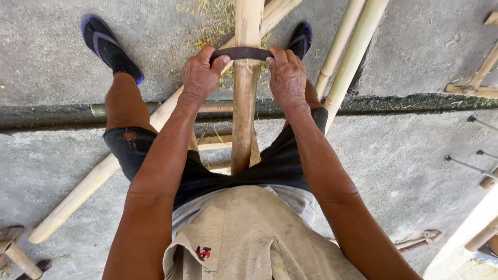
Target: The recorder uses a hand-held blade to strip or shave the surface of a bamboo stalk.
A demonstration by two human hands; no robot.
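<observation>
Currently left hand (201, 75) and right hand (287, 78) each grip one end of dark curved blade (242, 53), laid across upright bamboo pole (245, 103) between knees. Shavings (207, 21) already on concrete floor (52, 155); pole below blade apparently unscraped.

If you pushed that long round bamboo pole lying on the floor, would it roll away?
Probably. The pale bamboo pole is round and smooth, so it would likely roll on the concrete floor. It looks stiff, not floppy, and likely hollow, so light for its length.
</observation>
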